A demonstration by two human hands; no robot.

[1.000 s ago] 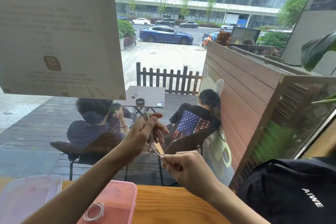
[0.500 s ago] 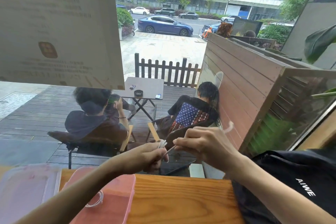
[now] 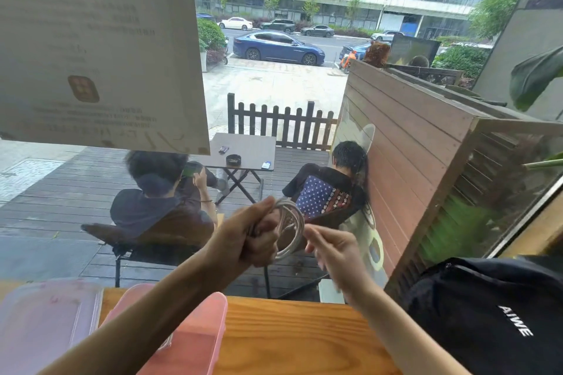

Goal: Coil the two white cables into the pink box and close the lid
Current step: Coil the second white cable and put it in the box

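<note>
My left hand is raised in front of the window, fist closed on a white cable wound into several loops. My right hand is just to the right of the coil, blurred, its fingertips pinched at the outer loop. The pink box stands open on the wooden table below my left forearm. The forearm hides most of the box's inside, so the second cable is out of sight. The translucent lid lies flat to the left of the box.
A black bag with white lettering sits on the table's right end. The window glass stands directly behind the table, with a paper sheet stuck on it at upper left. Outside, two people sit on a deck.
The cable, stretched between both hands earlier, is now gathered into loops in my left fist, which has risen. My right hand has dropped and moved in close to the coil.
</note>
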